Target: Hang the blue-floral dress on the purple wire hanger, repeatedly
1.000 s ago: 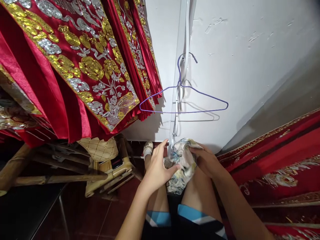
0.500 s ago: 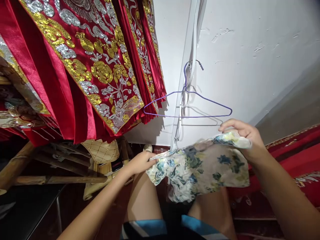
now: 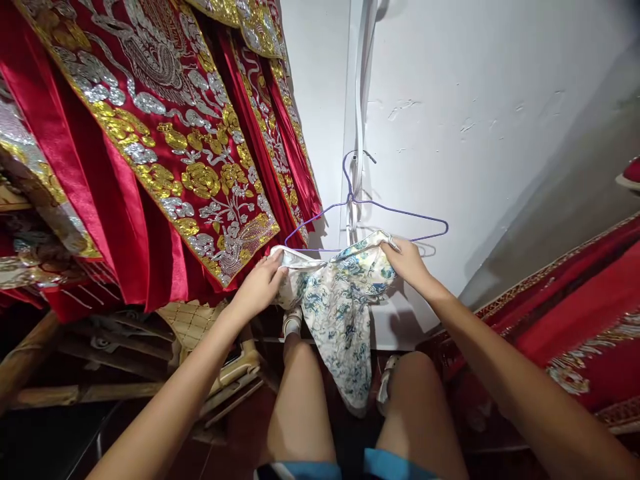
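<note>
A white floral garment (image 3: 340, 313) with blue and green print hangs stretched between my hands, its lower part drooping in a point between my knees. My left hand (image 3: 263, 283) is closed on its upper left edge. At the upper right edge, my right hand (image 3: 406, 260) pinches the cloth. Just behind and above it, a purple wire hanger (image 3: 395, 209) hangs by its hook at the wall. The garment's top edge overlaps the hanger's bottom bar, partly hiding it; whether they touch I cannot tell.
Red cloth with gold and silver embroidery (image 3: 200, 177) hangs at the left. Below it stands a bamboo chair (image 3: 95, 393). A white cable (image 3: 359, 100) runs down the white wall (image 3: 450, 80). More red fabric (image 3: 575, 320) lies at the right. My legs are below.
Both hands have raised the garment towards the hanger, the right hand moving left. The cloth has turned from a sideways, bunched spread to hanging down. The view has shifted.
</note>
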`<state>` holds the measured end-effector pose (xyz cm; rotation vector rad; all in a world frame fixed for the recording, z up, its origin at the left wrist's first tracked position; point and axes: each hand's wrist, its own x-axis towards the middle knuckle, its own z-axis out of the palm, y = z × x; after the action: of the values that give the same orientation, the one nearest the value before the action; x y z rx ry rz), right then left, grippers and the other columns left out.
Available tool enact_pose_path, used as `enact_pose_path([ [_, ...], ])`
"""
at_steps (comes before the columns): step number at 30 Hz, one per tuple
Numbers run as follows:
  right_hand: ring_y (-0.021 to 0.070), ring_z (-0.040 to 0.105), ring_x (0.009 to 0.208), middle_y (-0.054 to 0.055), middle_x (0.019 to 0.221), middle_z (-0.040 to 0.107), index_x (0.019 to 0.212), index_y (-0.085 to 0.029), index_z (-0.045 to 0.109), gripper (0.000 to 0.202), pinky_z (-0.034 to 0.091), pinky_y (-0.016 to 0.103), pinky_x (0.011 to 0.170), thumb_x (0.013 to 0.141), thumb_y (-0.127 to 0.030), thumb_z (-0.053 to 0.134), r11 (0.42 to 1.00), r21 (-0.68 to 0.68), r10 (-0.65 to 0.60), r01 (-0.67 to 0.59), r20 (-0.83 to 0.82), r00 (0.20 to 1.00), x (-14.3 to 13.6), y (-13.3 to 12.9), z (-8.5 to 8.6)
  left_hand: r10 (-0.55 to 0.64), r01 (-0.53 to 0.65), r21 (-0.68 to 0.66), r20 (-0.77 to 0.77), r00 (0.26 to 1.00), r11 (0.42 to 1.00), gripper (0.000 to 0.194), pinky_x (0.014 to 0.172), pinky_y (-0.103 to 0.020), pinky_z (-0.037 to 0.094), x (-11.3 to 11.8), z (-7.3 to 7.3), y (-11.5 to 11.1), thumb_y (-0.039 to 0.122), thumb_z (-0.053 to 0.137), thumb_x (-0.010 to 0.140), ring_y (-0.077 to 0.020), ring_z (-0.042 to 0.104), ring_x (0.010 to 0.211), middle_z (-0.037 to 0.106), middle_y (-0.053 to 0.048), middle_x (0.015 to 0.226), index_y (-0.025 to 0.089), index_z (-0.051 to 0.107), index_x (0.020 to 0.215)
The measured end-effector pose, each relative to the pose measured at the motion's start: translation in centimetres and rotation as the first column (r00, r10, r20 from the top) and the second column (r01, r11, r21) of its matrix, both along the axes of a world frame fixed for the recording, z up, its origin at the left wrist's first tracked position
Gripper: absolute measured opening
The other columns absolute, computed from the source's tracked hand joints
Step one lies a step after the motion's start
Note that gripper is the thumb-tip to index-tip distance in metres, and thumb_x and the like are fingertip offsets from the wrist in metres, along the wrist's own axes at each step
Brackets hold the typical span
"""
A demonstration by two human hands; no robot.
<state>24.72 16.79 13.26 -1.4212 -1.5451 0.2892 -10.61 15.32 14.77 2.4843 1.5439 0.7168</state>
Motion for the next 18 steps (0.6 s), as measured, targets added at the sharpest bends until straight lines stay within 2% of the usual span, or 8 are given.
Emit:
enact_pose_path([
  [2,0.0117,0.029,0.056,-0.006,0.054,0.027,0.058,-0.024,0.029,0.035,0.021,0.028,0.055,0.081,-0.035,0.052,0.999,-0.016,-0.04,0.04,0.0,0.999,0.5,-1.1,0.6,0.026,-0.03,0.044,0.096,0.995,0.999,0.052,0.123,-0.045,0.027,0.7,0.6,0.0,0.045,0.031,0.097,-0.0314,0.038,0.148,0.038,-0.019,0.159,0.011,0.071,0.099],
  [4,0.0107,0.025,0.055,-0.006,0.055,0.022,0.059,-0.024,0.024,0.037,0.018,0.029,0.054,0.081,-0.034,0.052,0.998,-0.019,-0.056,0.056,0.003,0.998,0.8,-2.2,1.1,0.042,-0.049,0.045,0.144,0.989,0.998,0.051,0.12,-0.046,0.033,1.3,1.1,0.2,0.045,0.032,0.096,-0.0324,0.044,0.144,0.046,-0.018,0.155,0.012,0.071,0.099],
  [7,0.0101,0.024,0.056,-0.006,0.057,0.02,0.06,-0.024,0.022,0.039,0.017,0.028,0.054,0.081,-0.035,0.053,0.997,0.041,-0.072,0.07,0.027,0.997,0.9,-3.2,1.2,0.056,-0.049,-0.148,0.043,0.997,0.988,0.046,0.105,-0.048,0.048,1.6,1.5,0.8,0.046,0.039,0.092,-0.0368,0.064,0.122,0.067,-0.019,0.132,0.015,0.072,0.093],
  [10,0.0102,0.025,0.057,-0.006,0.059,0.021,0.061,-0.024,0.025,0.039,0.018,0.028,0.054,0.083,-0.038,0.052,0.999,0.024,-0.024,0.024,0.008,1.0,0.6,-3.7,0.9,0.055,-0.07,-0.248,-0.066,0.996,0.966,0.04,0.099,-0.049,0.051,1.5,1.2,1.3,0.044,0.042,0.089,-0.0382,0.069,0.111,0.074,-0.02,0.115,0.016,0.071,0.092],
  [12,0.0101,0.024,0.057,-0.006,0.06,0.02,0.061,-0.024,0.025,0.038,0.018,0.028,0.054,0.084,-0.039,0.052,1.0,-0.009,0.008,-0.008,-0.025,1.0,0.3,-3.9,0.6,0.093,-0.099,-0.164,-0.042,0.995,0.982,0.037,0.1,-0.051,0.05,1.7,1.1,1.4,0.042,0.041,0.09,-0.0381,0.068,0.113,0.073,-0.021,0.117,0.016,0.068,0.091],
  [14,0.0098,0.023,0.056,-0.006,0.06,0.02,0.061,-0.024,0.023,0.039,0.017,0.028,0.053,0.083,-0.038,0.053,1.0,-0.022,0.006,-0.007,-0.047,0.999,0.0,-4.1,0.6,0.103,-0.102,-0.015,0.049,0.994,0.995,0.032,0.104,-0.051,0.047,2.4,1.3,1.1,0.039,0.04,0.092,-0.0375,0.063,0.123,0.067,-0.023,0.13,0.017,0.063,0.084],
  [17,0.0093,0.023,0.054,-0.006,0.057,0.021,0.06,-0.024,0.023,0.04,0.017,0.027,0.052,0.082,-0.037,0.054,0.997,-0.068,0.02,-0.028,-0.11,0.994,-0.6,-4.4,0.8,-0.031,-0.02,0.25,0.202,0.979,0.968,0.028,0.112,-0.048,0.041,4.2,2.4,0.6,0.034,0.039,0.096,-0.033,0.047,0.142,0.051,-0.02,0.151,0.019,0.057,0.082],
  [18,0.0092,0.023,0.053,-0.006,0.056,0.021,0.06,-0.024,0.024,0.04,0.017,0.027,0.051,0.082,-0.036,0.054,0.995,-0.09,0.035,-0.048,-0.139,0.99,-0.9,-4.6,0.9,-0.097,0.02,0.321,0.226,0.969,0.947,0.025,0.113,-0.046,0.04,4.9,2.9,0.6,0.032,0.04,0.097,-0.0308,0.045,0.143,0.051,-0.019,0.151,0.018,0.058,0.086],
])
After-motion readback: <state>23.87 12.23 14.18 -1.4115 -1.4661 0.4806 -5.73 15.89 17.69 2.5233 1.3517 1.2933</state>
